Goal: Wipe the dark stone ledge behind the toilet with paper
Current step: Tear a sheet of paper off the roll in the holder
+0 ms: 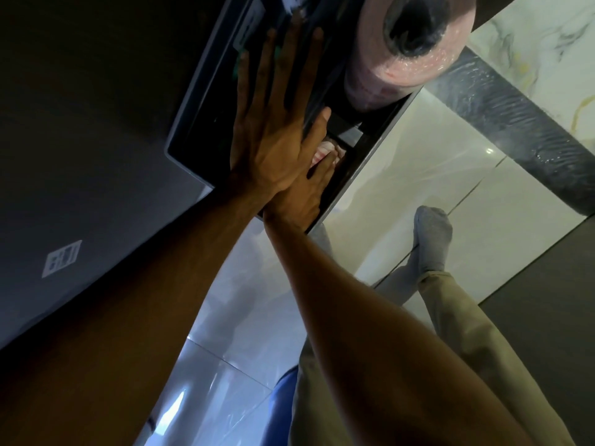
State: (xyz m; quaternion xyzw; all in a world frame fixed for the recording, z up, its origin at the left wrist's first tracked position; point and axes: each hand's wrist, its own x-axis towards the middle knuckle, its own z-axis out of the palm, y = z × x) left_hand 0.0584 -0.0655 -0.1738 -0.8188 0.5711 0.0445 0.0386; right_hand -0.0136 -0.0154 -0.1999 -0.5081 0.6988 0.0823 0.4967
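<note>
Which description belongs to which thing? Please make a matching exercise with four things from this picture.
Things:
1. left hand
2. right hand
3. paper roll
4. sock

Descriptions:
A. grey, standing on the pale tiles
B. pink, sitting inside the dispenser
C. spread flat on the dark dispenser cover
D. fingers at the loose paper end below the roll

Pairs: 1-C, 2-D, 3-B, 4-A
</note>
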